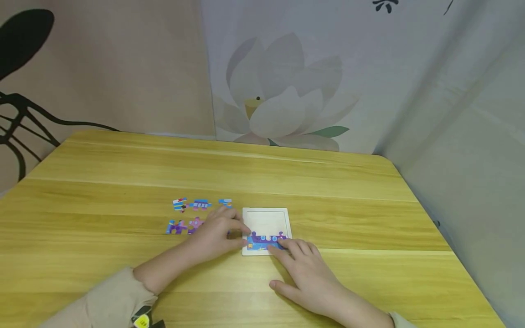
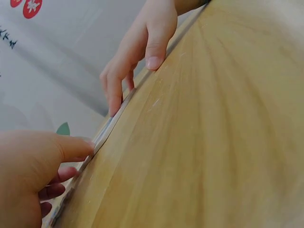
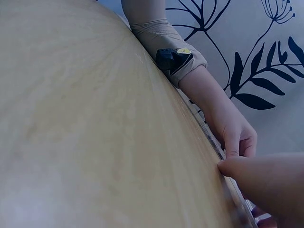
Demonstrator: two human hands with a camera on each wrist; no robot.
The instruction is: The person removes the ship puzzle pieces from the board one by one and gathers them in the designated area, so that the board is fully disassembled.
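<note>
A square white puzzle tray [image 1: 265, 210] lies on the table, with joined blue and purple puzzle pieces [image 1: 258, 243] along its near side. My left hand [image 1: 217, 234] is at the tray's left border, thumb and index fingertips touching it a little apart. From the right, my right hand [image 1: 307, 273] reaches in with extended fingers; its fingertips press on the pieces at the near right corner, and its thumb stays off the tray. Both hands, the left [image 2: 33, 171] and the right [image 2: 142, 52], meet the tray's edge in the left wrist view.
Several loose puzzle pieces [image 1: 200, 204] lie in two rows left of the tray, some partly hidden by my left hand. The wooden table [image 1: 348, 218] runs back to a curtain [image 1: 156, 68] with printed flowers. A dark device with a yellow label [image 1: 142, 320] is on the left sleeve.
</note>
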